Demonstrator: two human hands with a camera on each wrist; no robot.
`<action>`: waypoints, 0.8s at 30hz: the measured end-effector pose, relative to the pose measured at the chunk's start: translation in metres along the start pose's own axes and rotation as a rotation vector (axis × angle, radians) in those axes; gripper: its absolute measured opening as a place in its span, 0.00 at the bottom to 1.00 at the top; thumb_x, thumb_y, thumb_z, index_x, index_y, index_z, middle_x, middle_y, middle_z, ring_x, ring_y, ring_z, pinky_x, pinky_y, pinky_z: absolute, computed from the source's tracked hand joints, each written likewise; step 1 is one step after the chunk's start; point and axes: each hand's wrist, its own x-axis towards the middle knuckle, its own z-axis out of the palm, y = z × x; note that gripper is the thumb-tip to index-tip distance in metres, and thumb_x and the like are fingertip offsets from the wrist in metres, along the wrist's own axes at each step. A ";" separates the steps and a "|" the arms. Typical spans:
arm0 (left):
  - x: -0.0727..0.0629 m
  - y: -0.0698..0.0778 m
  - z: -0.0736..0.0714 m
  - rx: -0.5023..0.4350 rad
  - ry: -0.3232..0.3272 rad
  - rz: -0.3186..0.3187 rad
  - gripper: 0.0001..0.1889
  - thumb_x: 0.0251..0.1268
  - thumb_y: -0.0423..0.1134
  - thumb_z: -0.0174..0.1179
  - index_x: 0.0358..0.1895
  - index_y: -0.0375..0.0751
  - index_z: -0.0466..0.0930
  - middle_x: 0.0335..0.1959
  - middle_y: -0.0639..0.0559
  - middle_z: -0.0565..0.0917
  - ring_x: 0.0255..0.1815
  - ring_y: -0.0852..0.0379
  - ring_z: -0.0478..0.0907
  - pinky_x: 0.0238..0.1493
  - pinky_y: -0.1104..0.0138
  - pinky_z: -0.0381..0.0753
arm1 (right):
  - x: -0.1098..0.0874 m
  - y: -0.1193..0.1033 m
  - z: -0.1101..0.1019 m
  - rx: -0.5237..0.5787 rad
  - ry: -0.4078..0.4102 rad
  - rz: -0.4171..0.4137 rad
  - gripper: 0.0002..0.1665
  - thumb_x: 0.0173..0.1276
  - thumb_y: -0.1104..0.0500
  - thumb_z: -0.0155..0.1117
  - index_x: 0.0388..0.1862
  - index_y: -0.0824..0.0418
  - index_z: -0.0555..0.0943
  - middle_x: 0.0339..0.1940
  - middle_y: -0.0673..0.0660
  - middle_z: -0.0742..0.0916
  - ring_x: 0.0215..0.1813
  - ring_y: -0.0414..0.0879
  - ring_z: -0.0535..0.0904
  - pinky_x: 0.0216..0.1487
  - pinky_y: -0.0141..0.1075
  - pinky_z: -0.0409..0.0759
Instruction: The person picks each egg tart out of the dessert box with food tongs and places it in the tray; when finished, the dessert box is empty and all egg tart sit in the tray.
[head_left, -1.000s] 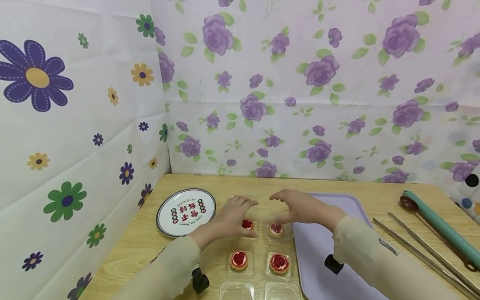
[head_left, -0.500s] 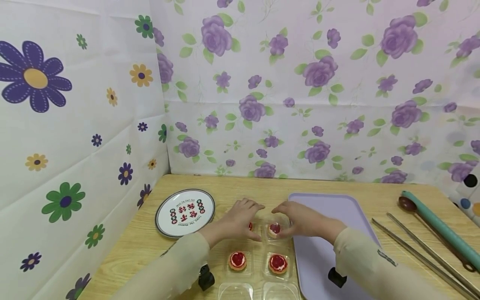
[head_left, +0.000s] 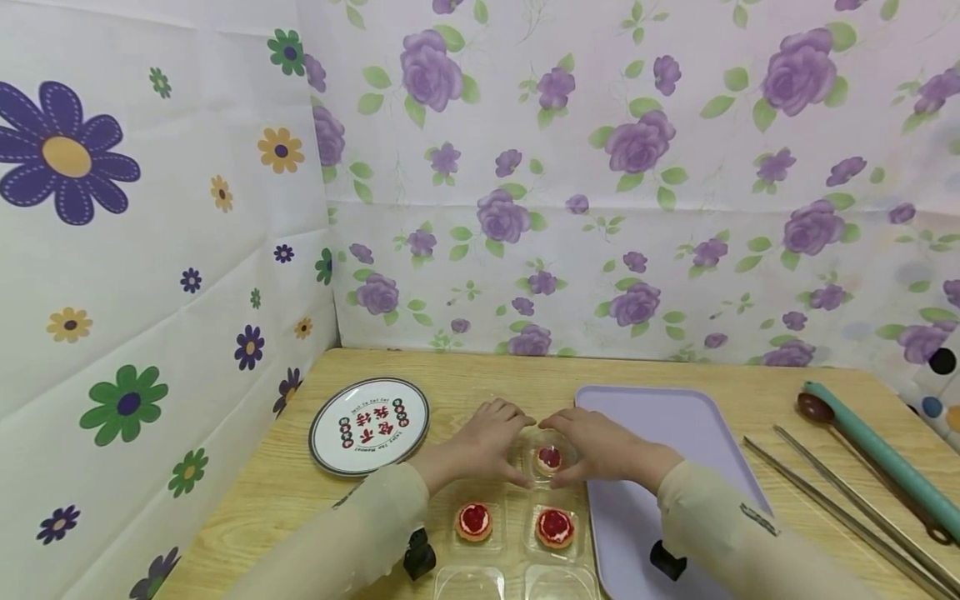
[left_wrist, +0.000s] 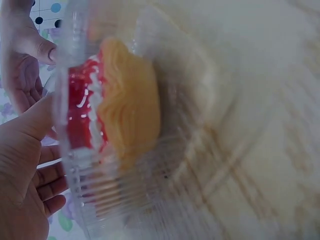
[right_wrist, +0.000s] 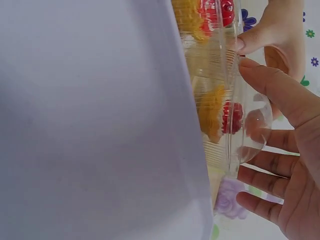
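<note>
1. My left fingers (head_left: 512, 414) and right fingers (head_left: 566, 418) are spread wide and gently curved, bracketing the clear lid (right_wrist: 262, 105) from both sides; how firmly they bear on it I cannot tell.
2. The tart (head_left: 549, 459) sits under that lid in the far right-hand container (right_wrist: 215, 150), on the counter (head_left: 255, 508) just beside the purple tray (head_left: 626, 517).
3. I judge the step to be seating the lid, so I should line up its edges first, then press evenly around the rim, thumbs near and fingertips far.
4. I should keep pressure off the dome, which would probably dent, and avoid nudging the container against the tray's edge.
5. The tart has a golden, ridged crust, a glossy red topping and a pale trim where they meet.
6. Its container is see-through with ribbed walls; whether the rim is fully closed I cannot tell.
</note>
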 end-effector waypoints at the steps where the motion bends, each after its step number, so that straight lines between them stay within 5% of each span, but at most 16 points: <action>1: 0.000 0.000 0.000 0.000 0.003 -0.004 0.47 0.42 0.69 0.68 0.64 0.43 0.71 0.59 0.51 0.75 0.64 0.53 0.66 0.67 0.58 0.67 | 0.001 0.000 0.001 -0.002 0.003 -0.003 0.48 0.50 0.39 0.74 0.65 0.62 0.71 0.61 0.61 0.79 0.62 0.58 0.75 0.64 0.54 0.73; 9: 0.001 0.000 0.004 -0.024 0.015 -0.025 0.43 0.41 0.69 0.69 0.60 0.45 0.74 0.58 0.53 0.75 0.63 0.54 0.66 0.67 0.58 0.66 | 0.003 -0.001 0.003 -0.010 0.021 -0.004 0.47 0.50 0.40 0.75 0.64 0.61 0.70 0.57 0.61 0.82 0.56 0.57 0.78 0.59 0.54 0.76; 24: -0.001 -0.001 0.009 -0.066 0.038 -0.048 0.42 0.42 0.67 0.69 0.59 0.46 0.74 0.58 0.52 0.75 0.64 0.53 0.67 0.71 0.56 0.63 | -0.001 0.002 -0.006 -0.011 0.052 0.001 0.45 0.51 0.41 0.74 0.62 0.65 0.74 0.59 0.62 0.81 0.61 0.60 0.75 0.65 0.54 0.72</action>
